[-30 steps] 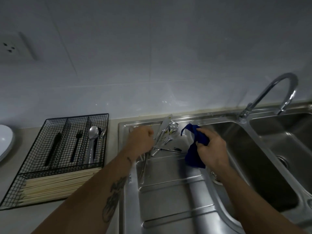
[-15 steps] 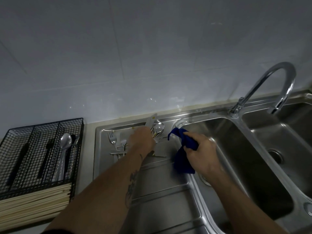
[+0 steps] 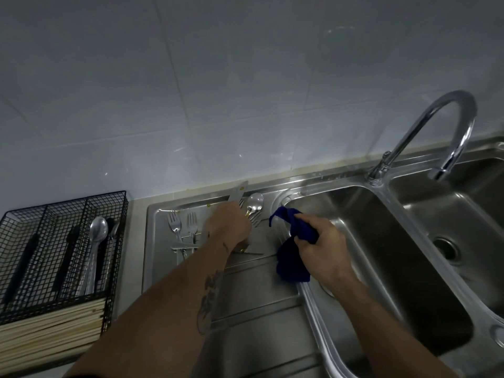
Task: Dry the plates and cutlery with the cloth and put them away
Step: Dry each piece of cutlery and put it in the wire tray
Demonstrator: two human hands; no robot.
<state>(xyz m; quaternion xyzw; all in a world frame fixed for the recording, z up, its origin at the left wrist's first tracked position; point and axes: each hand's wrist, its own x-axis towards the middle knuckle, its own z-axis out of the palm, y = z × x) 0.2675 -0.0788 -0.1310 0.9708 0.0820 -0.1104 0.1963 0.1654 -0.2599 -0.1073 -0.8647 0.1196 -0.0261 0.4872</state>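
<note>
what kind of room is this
Most likely a home kitchen: a stainless double sink with a curved tap against a tiled wall, and a black wire cutlery tray on the counter.

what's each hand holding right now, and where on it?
Right hand grips the dark blue cloth around its bunched middle. Left hand is down among the steel cutlery; its grip is hidden.

Head view, downward over sink [image 3: 354, 241]
</note>
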